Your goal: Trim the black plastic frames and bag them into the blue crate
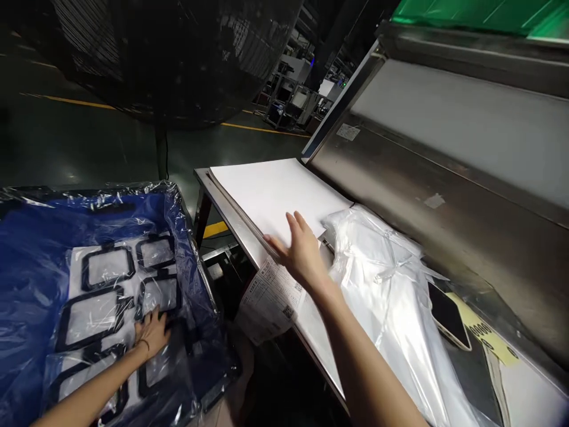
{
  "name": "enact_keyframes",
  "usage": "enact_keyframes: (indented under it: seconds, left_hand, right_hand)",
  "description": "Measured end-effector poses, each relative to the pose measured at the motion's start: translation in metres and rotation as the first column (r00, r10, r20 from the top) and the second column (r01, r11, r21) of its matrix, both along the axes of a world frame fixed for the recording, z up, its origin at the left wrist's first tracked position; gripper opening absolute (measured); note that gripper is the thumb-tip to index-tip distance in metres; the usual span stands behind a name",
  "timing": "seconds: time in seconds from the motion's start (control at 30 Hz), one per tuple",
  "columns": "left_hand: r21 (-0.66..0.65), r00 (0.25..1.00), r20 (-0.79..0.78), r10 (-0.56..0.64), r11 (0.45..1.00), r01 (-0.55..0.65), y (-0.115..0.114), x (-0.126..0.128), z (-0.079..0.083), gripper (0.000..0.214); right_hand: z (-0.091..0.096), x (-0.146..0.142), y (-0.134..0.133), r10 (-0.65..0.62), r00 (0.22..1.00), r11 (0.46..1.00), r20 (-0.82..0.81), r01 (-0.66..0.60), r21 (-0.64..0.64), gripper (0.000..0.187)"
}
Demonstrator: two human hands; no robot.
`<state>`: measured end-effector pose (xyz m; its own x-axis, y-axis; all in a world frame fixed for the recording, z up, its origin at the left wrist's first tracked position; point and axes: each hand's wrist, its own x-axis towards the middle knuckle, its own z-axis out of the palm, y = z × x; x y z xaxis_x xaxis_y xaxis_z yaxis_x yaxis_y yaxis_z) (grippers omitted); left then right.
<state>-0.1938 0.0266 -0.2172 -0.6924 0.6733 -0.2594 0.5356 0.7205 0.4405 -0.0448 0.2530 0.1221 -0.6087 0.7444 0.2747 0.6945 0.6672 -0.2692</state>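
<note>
White printed form (271, 296) below right hand (300, 252)

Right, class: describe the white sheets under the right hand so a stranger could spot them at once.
Find the steel table beside the blue bin. On its far end lies a stack of white sheets, the right hand flat on its near edge. Unlike the crumpled bag beside it, it is flat, blank and square-cornered.
</note>
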Motion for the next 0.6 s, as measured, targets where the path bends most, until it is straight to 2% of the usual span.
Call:
enact_keyframes:
  seconds: [0.03,0.1,0.17,0.23,0.3,0.37,0.43,0.53,0.6]
  left_hand:
    - [0.032,0.999,-0.04,0.021,0.999,-0.02,0.003,-0.008,0.009,0.029]
    - [0.124,0.989,-0.121,0.088,0.99,-0.073,0.009,-0.028,0.032,0.03]
    - [0.238,0.963,-0.19,0.191,0.961,-0.144,0.014,-0.053,0.058,0.032]
    - [0.368,0.931,-0.236,0.28,0.912,-0.181,0.02,-0.08,0.087,0.033]
    - [0.503,0.903,-0.273,0.332,0.849,-0.16,0.025,-0.104,0.119,0.032]
    - [0.627,0.887,-0.315,0.338,0.776,-0.073,0.031,-0.119,0.156,0.03]
    - [0.724,0.874,-0.367,0.319,0.688,0.053,0.035,-0.123,0.197,0.027]
    - [0.799,0.849,-0.457,0.264,0.54,0.263,0.033,-0.105,0.266,0.027]
    - [0.793,0.816,-0.54,0.204,0.448,0.413,0.027,-0.083,0.31,0.032]
  right_hand:
    - [-0.007,-0.01,0.011,-0.039,0.996,0.999,0.077,0.04,-0.013,0.062]
    - [-0.02,-0.02,0.024,-0.076,0.973,0.996,0.216,0.085,-0.034,0.053]
    - [-0.027,-0.02,0.027,-0.061,0.948,0.996,0.313,0.076,-0.036,0.041]
    - [-0.025,-0.016,0.026,-0.024,0.928,0.999,0.372,0.038,-0.029,0.036]
    - [-0.017,-0.012,0.026,-0.005,0.914,0.999,0.405,0.017,-0.028,0.032]
    - [-0.006,-0.01,0.026,-0.015,0.909,1.0,0.416,0.023,-0.013,0.03]
    - [0.004,-0.011,0.023,-0.055,0.917,0.998,0.395,0.044,0.038,0.029]
    - [0.009,-0.017,-0.002,-0.06,0.948,0.991,0.312,0.02,0.13,0.029]
    - [0.0,-0.024,-0.037,0.064,0.965,0.982,0.256,-0.106,0.154,0.032]
